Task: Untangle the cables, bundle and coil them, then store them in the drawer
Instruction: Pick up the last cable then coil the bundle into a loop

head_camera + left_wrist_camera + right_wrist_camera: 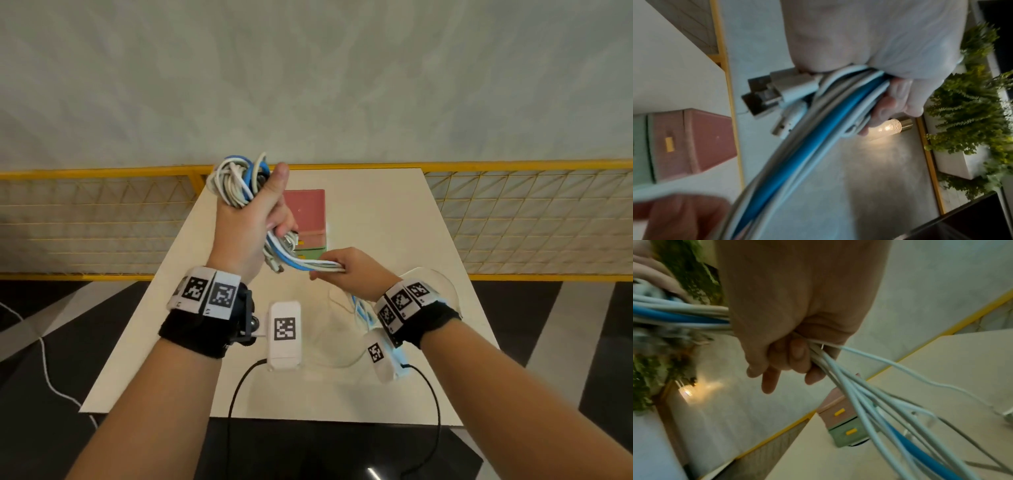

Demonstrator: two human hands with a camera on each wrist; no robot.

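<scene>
A coil of white, grey and blue cables [238, 183] is gripped in my raised left hand [253, 219] above the table, with loops sticking out over the fist. USB plugs [764, 91] poke out beside the palm. The cable strands [308, 264] run from that hand to my right hand [346, 270], which grips them lower and to the right; their tails [890, 418] hang down toward the table. The small drawer unit [306, 219], pink on top and green below with yellow handles, stands behind both hands, its drawers closed.
The cream table [394, 219] carries the drawer unit near its far middle. A yellow mesh railing [513, 212] runs behind the table. Green plants [972, 113] and a lit lamp [894, 128] show in the wrist views. Black camera leads [239, 387] hang from both wrists.
</scene>
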